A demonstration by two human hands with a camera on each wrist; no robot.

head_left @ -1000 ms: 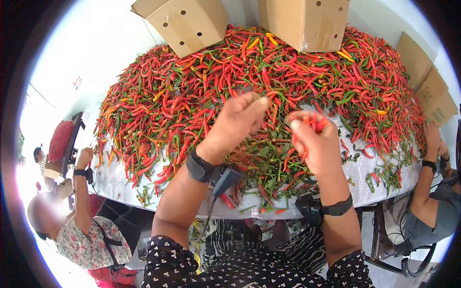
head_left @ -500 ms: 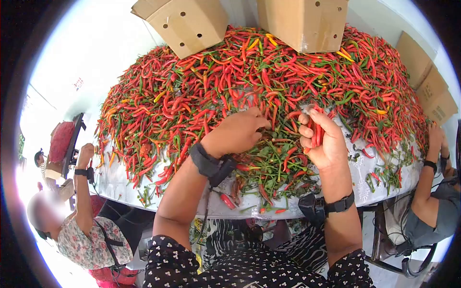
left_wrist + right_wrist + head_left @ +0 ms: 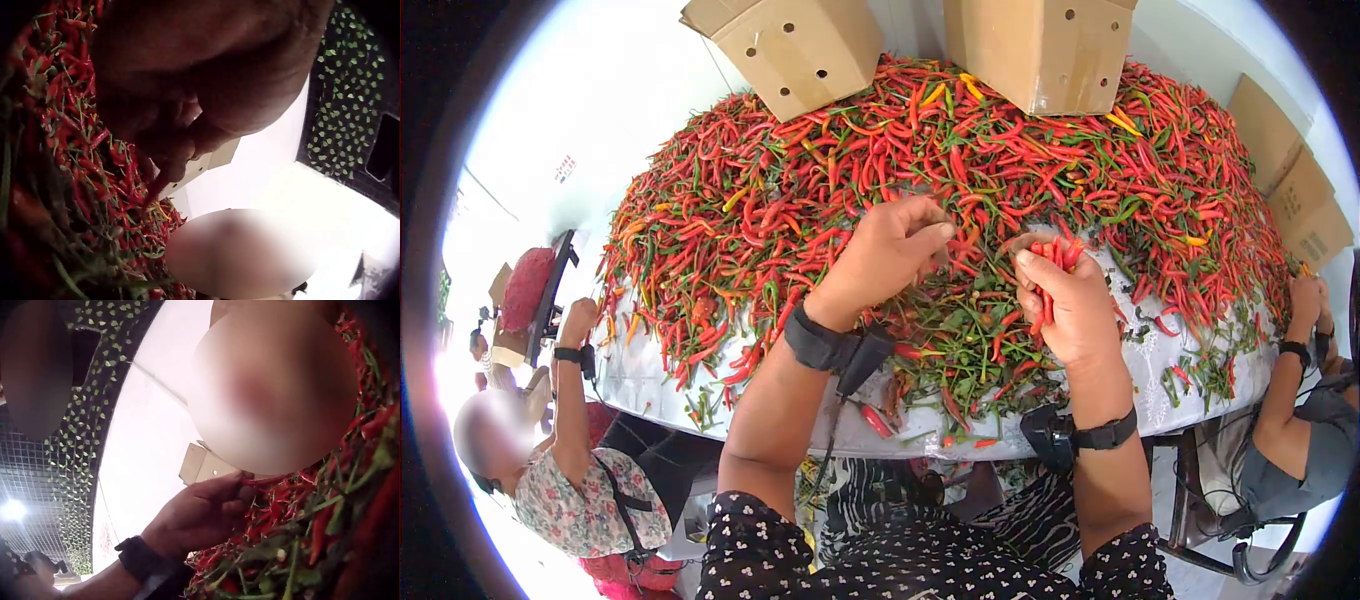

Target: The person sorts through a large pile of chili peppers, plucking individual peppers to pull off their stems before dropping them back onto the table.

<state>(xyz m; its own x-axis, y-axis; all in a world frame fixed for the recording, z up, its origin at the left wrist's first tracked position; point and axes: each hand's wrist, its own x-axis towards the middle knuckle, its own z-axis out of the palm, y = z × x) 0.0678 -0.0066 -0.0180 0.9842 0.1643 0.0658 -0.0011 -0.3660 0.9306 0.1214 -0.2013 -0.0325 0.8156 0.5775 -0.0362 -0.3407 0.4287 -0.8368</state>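
Observation:
Curled round several red chilies (image 3: 1052,262), the right hand (image 3: 1080,310) is raised over the near middle of the heap. To its left, the left hand (image 3: 882,255) has its thumb and fingers drawn together above the chilies. In the left wrist view a red chili (image 3: 155,190) shows at the fingertips of the left hand (image 3: 206,81). From the right wrist view, the left hand (image 3: 200,515) pinches this thin red chili (image 3: 257,482). Below both hands lie green stems and leaves (image 3: 965,350) mixed with chilies. A blurred patch hides the right hand in the right wrist view.
Red chilies (image 3: 740,200) are heaped across a pale-covered table (image 3: 1150,375). Two cardboard boxes (image 3: 800,60) (image 3: 1035,55) stand behind the heap, with more cardboard (image 3: 1305,205) at right. People sit at the left (image 3: 590,490) and right (image 3: 1300,450) edges.
Compared with half a second ago, the left hand has risen from the stems and moved slightly left. The right hand has turned, its thumb now lying across the chilies it still grips.

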